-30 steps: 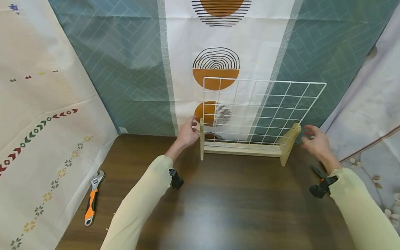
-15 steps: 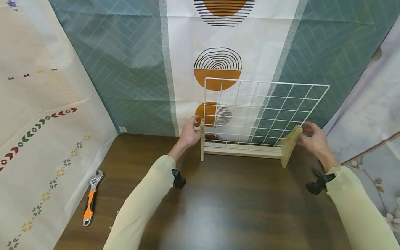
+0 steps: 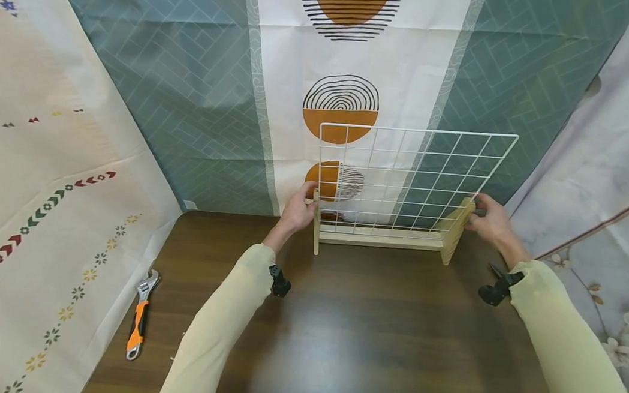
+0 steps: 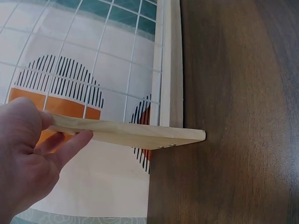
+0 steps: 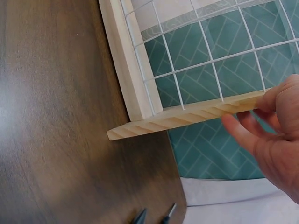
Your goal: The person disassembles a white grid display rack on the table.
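Note:
At the back of the brown table stands a rack with a white wire grid point(image 3: 418, 130), upright between two pale wooden side panels joined by a wooden crossbar point(image 3: 379, 242). My left hand point(image 3: 296, 212) pinches the upper end of the left side panel point(image 4: 126, 132), thumb on the inner side and fingers against the outer face. On the other side, my right hand point(image 3: 492, 222) grips the top of the right side panel point(image 5: 187, 116), its thumb at the upper edge and fingers along the outside. Small metal screw heads point(image 4: 172, 145) show low on the left panel.
An adjustable wrench point(image 3: 139, 318) with an orange and black handle lies at the table's left edge. Dark pointed tool tips point(image 5: 140, 216) show near the right edge, partly hidden by the right wrist in the head view. Patterned cloths point(image 3: 191, 93) hang close behind and at both sides.
My right hand has moved left from beside the rack onto the top of its right panel. My left hand has closed in on the left panel. The rack stays about where it was.

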The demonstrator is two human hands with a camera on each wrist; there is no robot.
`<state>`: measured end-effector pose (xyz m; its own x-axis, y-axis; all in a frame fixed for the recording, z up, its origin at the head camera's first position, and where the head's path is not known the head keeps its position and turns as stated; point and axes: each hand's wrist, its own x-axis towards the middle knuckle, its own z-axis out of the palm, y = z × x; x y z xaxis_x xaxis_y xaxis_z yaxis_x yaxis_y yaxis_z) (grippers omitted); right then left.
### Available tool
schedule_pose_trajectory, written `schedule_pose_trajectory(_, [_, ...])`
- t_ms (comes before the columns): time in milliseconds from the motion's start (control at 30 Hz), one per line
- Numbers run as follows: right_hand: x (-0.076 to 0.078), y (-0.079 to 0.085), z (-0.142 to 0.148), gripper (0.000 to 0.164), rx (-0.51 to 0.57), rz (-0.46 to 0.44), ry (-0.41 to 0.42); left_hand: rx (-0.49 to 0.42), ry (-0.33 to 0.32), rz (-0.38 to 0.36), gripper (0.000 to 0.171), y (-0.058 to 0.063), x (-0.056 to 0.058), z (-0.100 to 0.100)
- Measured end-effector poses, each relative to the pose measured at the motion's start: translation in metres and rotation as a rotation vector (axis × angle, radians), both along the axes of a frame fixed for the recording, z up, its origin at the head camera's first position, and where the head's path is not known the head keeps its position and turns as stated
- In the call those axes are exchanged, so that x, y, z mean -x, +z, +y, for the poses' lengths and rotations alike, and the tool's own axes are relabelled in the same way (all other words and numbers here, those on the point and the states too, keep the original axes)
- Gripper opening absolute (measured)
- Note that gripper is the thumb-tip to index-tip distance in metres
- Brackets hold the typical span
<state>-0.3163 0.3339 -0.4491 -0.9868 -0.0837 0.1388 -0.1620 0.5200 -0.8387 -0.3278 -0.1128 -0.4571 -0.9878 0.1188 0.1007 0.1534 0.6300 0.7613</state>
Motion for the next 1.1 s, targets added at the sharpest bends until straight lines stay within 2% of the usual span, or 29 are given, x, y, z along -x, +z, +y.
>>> schedule_pose_trajectory(367, [-0.003,0.001,0.0,0.051,-0.006,0.008,0.021,0.006,-0.005,0.058,0.044,-0.004,0.001,0.001])
schedule_pose_trajectory(1100, [-0.005,-0.002,-0.001,0.047,-0.021,0.02,0.051,-0.035,-0.005,0.087,0.043,-0.007,-0.018,-0.006])
